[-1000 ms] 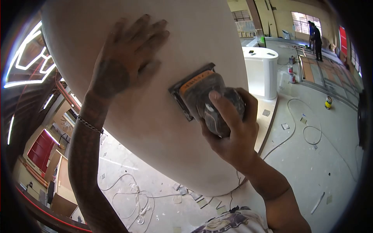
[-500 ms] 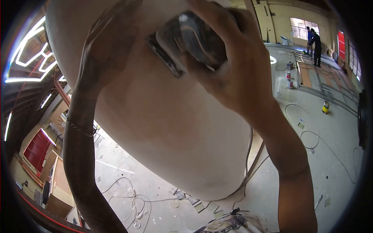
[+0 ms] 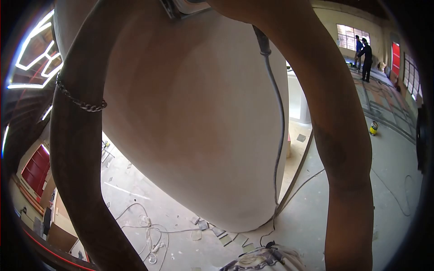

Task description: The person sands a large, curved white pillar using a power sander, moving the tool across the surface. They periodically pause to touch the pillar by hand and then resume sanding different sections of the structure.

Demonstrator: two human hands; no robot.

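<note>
Only the heel of my right hand [image 3: 239, 9] shows at the top edge, beside the lower edge of a dark power tool [image 3: 183, 8] on the large, smooth, pale curved surface [image 3: 244, 149]. Its fingers are out of frame. A grey cable [image 3: 281, 108] hangs from a dark sleeve near my right wrist, down over the curved surface. My left forearm, with a chain bracelet on it, rises along the left side; my left hand is beyond the top edge. A reddish-brown patch covers the middle of the surface.
Loose cables [image 3: 151, 228] and small square pieces [image 3: 219, 232] lie on the dusty floor below. A yellow and black can [image 3: 373, 128] stands at the right. Two people [image 3: 365, 61] stand by flat metal frames at the back right. A red door [image 3: 36, 169] is far left.
Both hands and the tool have moved up, mostly out of frame. More of the curved surface and the tool's cable now shows, and the forearms fill more of the view.
</note>
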